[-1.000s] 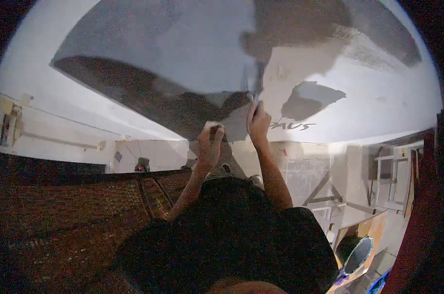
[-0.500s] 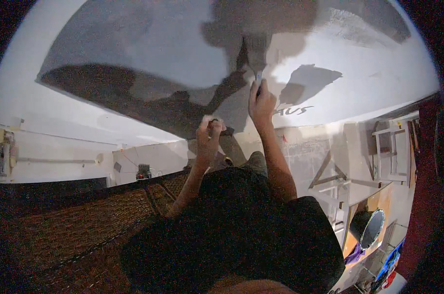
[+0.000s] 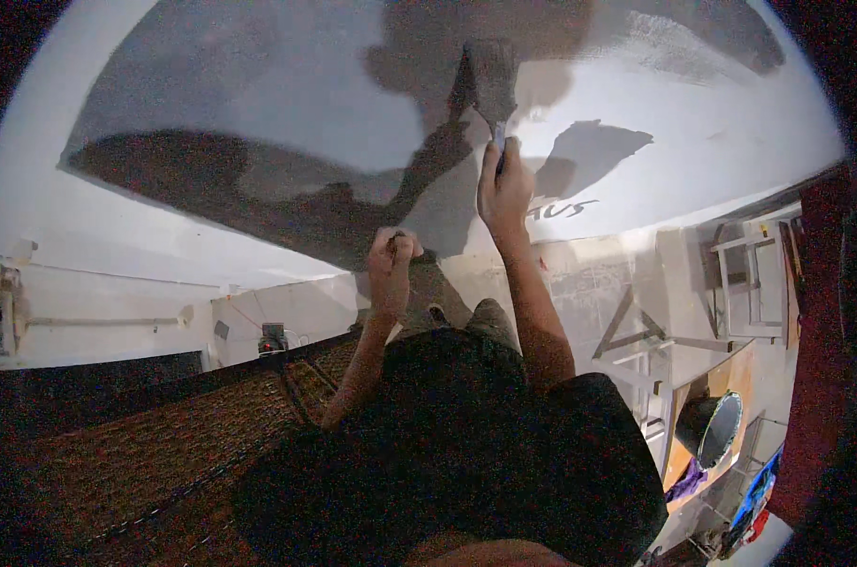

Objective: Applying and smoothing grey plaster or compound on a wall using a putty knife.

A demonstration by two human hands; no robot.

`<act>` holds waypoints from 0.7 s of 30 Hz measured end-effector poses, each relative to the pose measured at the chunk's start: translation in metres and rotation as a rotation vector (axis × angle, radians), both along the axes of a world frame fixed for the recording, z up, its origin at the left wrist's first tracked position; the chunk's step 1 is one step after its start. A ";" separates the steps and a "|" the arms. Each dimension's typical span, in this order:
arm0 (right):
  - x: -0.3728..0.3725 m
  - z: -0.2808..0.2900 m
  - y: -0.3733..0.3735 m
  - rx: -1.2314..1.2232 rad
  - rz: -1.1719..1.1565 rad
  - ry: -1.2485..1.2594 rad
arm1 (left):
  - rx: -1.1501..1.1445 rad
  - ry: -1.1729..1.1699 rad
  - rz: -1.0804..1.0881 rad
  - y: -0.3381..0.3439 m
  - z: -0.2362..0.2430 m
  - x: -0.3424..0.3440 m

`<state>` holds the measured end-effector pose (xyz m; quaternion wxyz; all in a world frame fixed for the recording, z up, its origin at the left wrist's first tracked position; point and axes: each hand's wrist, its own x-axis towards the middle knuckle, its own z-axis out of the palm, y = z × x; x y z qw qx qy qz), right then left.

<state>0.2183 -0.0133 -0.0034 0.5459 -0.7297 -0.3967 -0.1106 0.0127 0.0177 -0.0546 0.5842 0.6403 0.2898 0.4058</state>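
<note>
My right hand (image 3: 506, 189) is closed around the handle of a wide flat paintbrush (image 3: 492, 80), which points away from me. Its dark bristles are up at a broad panel (image 3: 334, 104) painted in grey and white; whether they touch is hard to tell among the shadows. Lower and to the left, my left hand (image 3: 391, 269) is curled into a fist in front of the panel's near edge. Something small and dark shows at its fingers, too unclear to name. Shadows of my arms and head fall across the panel.
To the right, a dark bucket (image 3: 707, 427) with a pale inside stands on a wooden board (image 3: 745, 378), beside a purple cloth (image 3: 685, 480). Trestle-like frames (image 3: 636, 331) stand behind it. A woven brown surface (image 3: 183, 425) spreads at the lower left, near a small dark device (image 3: 273, 335).
The paintbrush's bristles now show more plainly against the panel, with my right hand slightly higher. My left fingers have curled tighter, and that hand has shifted a little left.
</note>
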 end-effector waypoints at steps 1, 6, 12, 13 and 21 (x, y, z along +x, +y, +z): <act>0.002 -0.010 -0.002 -0.003 -0.002 0.000 | -0.025 -0.002 -0.005 -0.003 0.004 0.001; -0.013 -0.145 -0.048 -0.337 -0.025 0.070 | -0.072 -0.124 -0.050 -0.013 0.000 0.007; -0.023 -0.122 -0.060 -0.195 -0.062 0.186 | -0.058 -0.065 0.001 -0.011 -0.013 -0.002; -0.010 -0.104 -0.049 -0.079 -0.075 0.130 | -0.060 -0.065 -0.016 -0.012 -0.013 0.000; 0.039 -0.069 -0.021 -0.127 -0.173 -0.114 | 0.008 -0.095 -0.077 -0.025 0.001 0.022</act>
